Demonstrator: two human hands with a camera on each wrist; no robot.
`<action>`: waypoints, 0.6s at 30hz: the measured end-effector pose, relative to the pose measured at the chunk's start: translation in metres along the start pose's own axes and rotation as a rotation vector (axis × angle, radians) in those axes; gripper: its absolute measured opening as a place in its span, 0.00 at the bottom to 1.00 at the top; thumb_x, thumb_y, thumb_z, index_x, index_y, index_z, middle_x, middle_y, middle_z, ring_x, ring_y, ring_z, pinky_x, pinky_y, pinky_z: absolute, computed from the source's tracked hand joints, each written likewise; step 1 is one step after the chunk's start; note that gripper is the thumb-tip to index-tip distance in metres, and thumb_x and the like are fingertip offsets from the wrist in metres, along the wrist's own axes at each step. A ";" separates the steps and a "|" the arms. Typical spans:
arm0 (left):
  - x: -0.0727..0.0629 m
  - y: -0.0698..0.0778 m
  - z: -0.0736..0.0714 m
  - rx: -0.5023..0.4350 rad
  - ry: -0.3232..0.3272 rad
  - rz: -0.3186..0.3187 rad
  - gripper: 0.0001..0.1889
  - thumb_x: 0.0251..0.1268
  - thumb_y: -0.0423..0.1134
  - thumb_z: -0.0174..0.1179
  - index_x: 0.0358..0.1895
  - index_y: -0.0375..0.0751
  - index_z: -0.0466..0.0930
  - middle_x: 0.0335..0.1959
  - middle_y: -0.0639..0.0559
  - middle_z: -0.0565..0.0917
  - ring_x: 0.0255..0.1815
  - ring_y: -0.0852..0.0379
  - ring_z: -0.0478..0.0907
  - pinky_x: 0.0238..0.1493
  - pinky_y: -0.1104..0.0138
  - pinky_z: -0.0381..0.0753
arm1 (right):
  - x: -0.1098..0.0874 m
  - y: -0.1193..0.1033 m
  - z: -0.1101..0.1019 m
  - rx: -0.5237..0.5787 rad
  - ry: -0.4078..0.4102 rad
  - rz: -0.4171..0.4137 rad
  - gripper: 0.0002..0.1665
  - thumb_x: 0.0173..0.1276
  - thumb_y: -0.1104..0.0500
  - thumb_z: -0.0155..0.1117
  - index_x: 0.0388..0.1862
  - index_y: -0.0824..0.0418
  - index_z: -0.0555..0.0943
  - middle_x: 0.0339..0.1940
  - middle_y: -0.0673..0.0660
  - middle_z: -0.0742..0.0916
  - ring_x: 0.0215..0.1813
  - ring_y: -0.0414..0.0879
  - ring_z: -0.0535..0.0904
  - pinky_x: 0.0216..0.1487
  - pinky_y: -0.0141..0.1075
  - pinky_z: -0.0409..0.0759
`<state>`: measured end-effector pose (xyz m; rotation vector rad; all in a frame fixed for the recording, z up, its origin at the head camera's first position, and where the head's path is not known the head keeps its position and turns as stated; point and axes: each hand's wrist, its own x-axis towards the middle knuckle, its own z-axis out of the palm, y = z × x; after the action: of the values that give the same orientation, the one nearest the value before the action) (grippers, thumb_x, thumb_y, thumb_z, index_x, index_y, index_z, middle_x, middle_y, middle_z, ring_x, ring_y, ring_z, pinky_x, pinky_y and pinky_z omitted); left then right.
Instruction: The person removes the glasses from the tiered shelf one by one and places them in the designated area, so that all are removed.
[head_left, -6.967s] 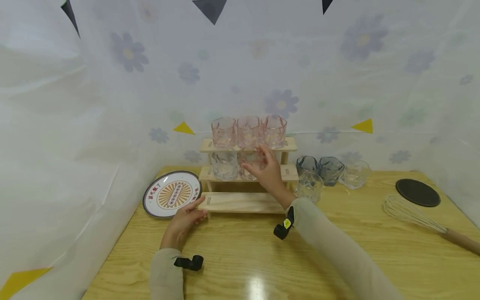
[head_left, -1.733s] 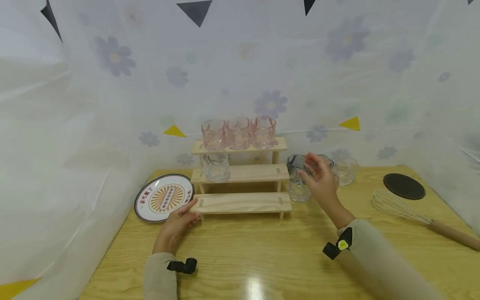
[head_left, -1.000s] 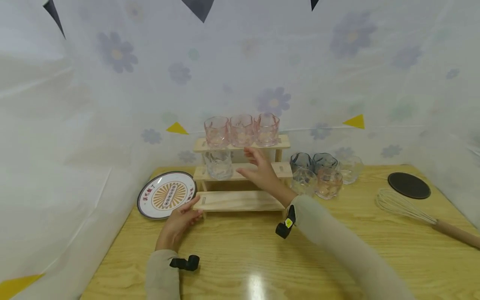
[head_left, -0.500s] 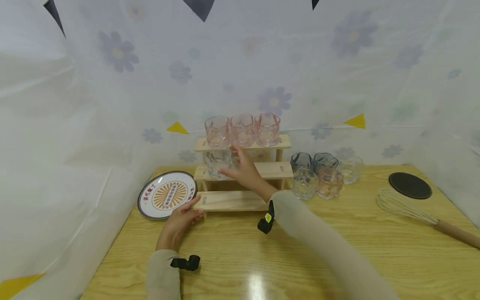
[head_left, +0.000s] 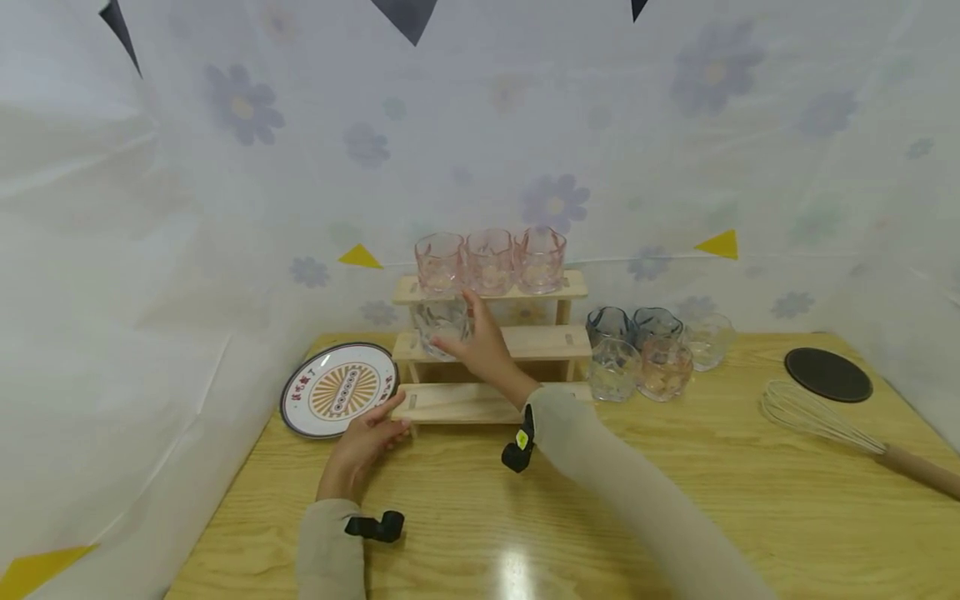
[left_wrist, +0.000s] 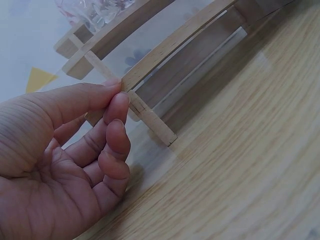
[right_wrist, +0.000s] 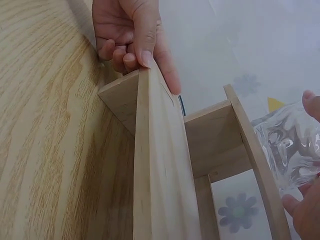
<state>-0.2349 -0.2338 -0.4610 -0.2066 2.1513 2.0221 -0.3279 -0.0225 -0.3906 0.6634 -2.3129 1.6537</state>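
Observation:
A three-tier wooden display stand (head_left: pixel 480 404) stands on the table. My left hand (head_left: pixel 363 446) pinches the left end of its lowest board between thumb and fingers; the left wrist view shows that board edge (left_wrist: pixel 165 50) at the fingertips. On the left of the middle tier is a clear faceted glass (head_left: pixel 437 323), which my right hand (head_left: pixel 483 346) grips from the right, thumb in front and fingers behind. Close up in the right wrist view, the clear glass (right_wrist: pixel 287 145) sits between the fingertips. Pink glasses (head_left: pixel 490 262) line the top tier.
Right of the stand are two dark blue glasses (head_left: pixel 657 325), clear glasses (head_left: pixel 613 371) and a pinkish glass (head_left: pixel 665 369). A whisk (head_left: pixel 817 417) and a black round mat (head_left: pixel 828 375) lie farther right. A printed plate (head_left: pixel 341 390) is at the stand's left.
The pinkish glass went from the middle tier to the table at right, and my right hand let it go. That hand then moved left onto the clear glass. My left hand stayed at the stand.

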 end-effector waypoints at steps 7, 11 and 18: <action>0.002 -0.002 0.000 0.014 0.004 0.005 0.32 0.60 0.32 0.63 0.69 0.44 0.66 0.25 0.57 0.83 0.28 0.60 0.77 0.31 0.71 0.72 | -0.005 0.000 -0.001 0.018 0.039 -0.043 0.53 0.54 0.54 0.75 0.73 0.63 0.57 0.71 0.60 0.66 0.63 0.57 0.67 0.60 0.50 0.70; 0.002 -0.002 0.000 0.006 0.008 0.008 0.32 0.60 0.32 0.63 0.69 0.44 0.66 0.25 0.56 0.83 0.28 0.60 0.78 0.31 0.71 0.72 | -0.010 0.000 -0.004 0.024 0.044 -0.071 0.53 0.53 0.56 0.76 0.72 0.63 0.57 0.70 0.60 0.67 0.62 0.59 0.67 0.58 0.51 0.72; 0.002 -0.003 -0.001 -0.012 0.004 -0.002 0.32 0.60 0.32 0.64 0.69 0.44 0.66 0.26 0.55 0.83 0.29 0.60 0.77 0.32 0.71 0.72 | -0.021 0.000 -0.013 0.018 0.048 -0.109 0.51 0.49 0.60 0.77 0.69 0.63 0.60 0.64 0.64 0.71 0.58 0.57 0.71 0.53 0.47 0.76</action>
<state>-0.2361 -0.2349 -0.4640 -0.2140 2.1415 2.0356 -0.3104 -0.0054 -0.3949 0.7309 -2.1909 1.6253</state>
